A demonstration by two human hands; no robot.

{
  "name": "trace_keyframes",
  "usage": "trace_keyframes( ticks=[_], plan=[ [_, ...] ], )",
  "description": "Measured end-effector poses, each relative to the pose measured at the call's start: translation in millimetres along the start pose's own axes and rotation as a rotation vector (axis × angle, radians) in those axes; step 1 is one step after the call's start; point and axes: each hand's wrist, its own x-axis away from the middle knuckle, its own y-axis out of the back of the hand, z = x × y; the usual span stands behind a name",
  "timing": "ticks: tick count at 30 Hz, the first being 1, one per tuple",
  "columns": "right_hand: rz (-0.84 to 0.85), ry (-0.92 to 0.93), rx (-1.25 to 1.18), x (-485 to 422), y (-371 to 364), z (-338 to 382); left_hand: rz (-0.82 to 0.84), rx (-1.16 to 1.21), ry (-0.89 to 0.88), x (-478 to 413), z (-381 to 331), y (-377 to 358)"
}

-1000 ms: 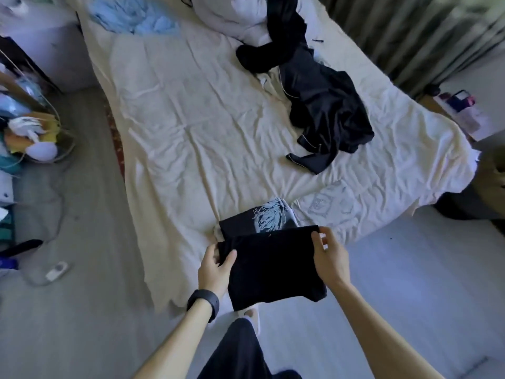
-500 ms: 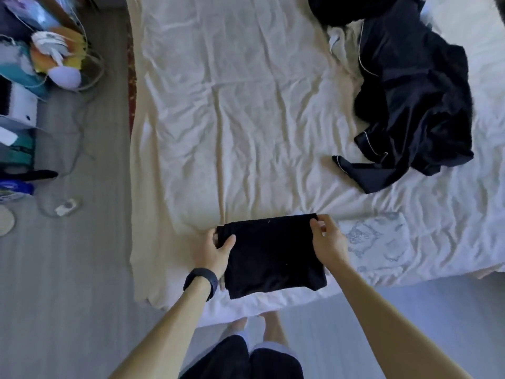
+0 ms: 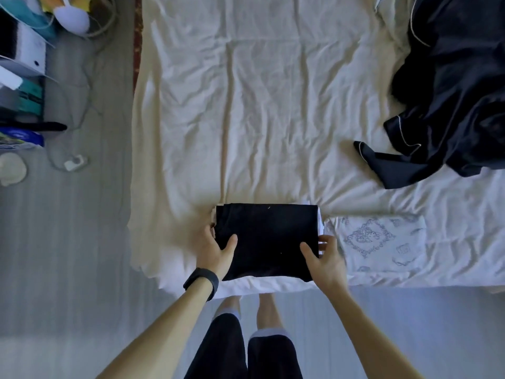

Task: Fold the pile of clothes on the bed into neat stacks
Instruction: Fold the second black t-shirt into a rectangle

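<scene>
While both hands [image 3: 217,251] [image 3: 326,258] grip it, a folded black garment [image 3: 267,236] lies on the bed [image 3: 246,110]

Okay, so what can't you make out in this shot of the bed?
Head view:
Whatever lies under the folded black garment: it covers all but white edges.
The dark clothes pile: cut off by top and right edges.
The floor clutter, left: cut by the frame edge.
</scene>
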Motion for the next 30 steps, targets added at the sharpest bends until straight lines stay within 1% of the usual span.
trace_keyframes(
  ticks=[3,6,9,10,11,12,13,14,15,16,17,18,20,22,27,30],
  plan=[
    [0.006,-0.005,-0.060,5.4,2.9,-4.7,-0.005,0.032,0.022,9.5,5.5,2.3],
    [-0.068,0.018,-0.151,2.6,5.3,-4.6,-0.010,0.025,0.007,8.9,3.2,1.8],
    [-0.118,0.041,-0.169,1.2,1.9,-2.3,0.013,-0.034,-0.035,8.7,4.5,-1.4],
    [-0.147,0.058,-0.142,2.1,-0.6,-2.5,0.007,-0.097,-0.059,10.5,5.6,-2.1],
    [-0.203,0.110,-0.072,3.3,-3.9,-3.2,-0.055,-0.218,-0.111,12.4,7.0,-2.9],
    [-0.272,0.195,0.027,5.2,-8.2,-4.3,-0.164,-0.378,-0.197,13.3,7.9,-5.0],
    [-0.341,0.304,0.127,6.6,-14.1,-4.3,-0.273,-0.543,-0.324,12.8,7.5,-9.2],
    [-0.396,0.417,0.217,7.2,-20.7,-2.4,-0.330,-0.655,-0.468,10.6,4.4,-15.0],
    [-0.424,0.516,0.294,6.1,-27.3,0.8,-0.310,-0.721,-0.610,6.4,-0.3,-21.4],
    [-0.421,0.593,0.363,3.3,-34.3,3.9,-0.252,-0.782,-0.733,0.3,-2.1,-28.2],
    [-0.393,0.637,0.431,-1.6,-41.2,5.7,-0.184,-0.839,-0.814,-7.4,0.0,-34.2],
    [-0.348,0.646,0.493,-7.1,-47.3,5.2,-0.126,-0.895,-0.853,-15.2,5.6,-38.6],
    [-0.274,0.631,0.558,-20.1,-58.3,-2.2,-0.063,-0.983,-0.875,-32.3,20.5,-41.5],
    [-0.255,0.637,0.569,-33.1,-68.0,-15.7,-0.036,-1.008,-0.886,-48.7,35.3,-43.3],
    [-0.305,0.718,0.558,-59.1,-85.9,-45.6,-0.124,-0.978,-0.967,-73.2,64.3,-59.1],
    [-0.312,0.714,0.556,-61.9,-87.4,-49.6,-0.108,-0.986,-0.976,-76.8,70.0,-62.1]
  ],
)
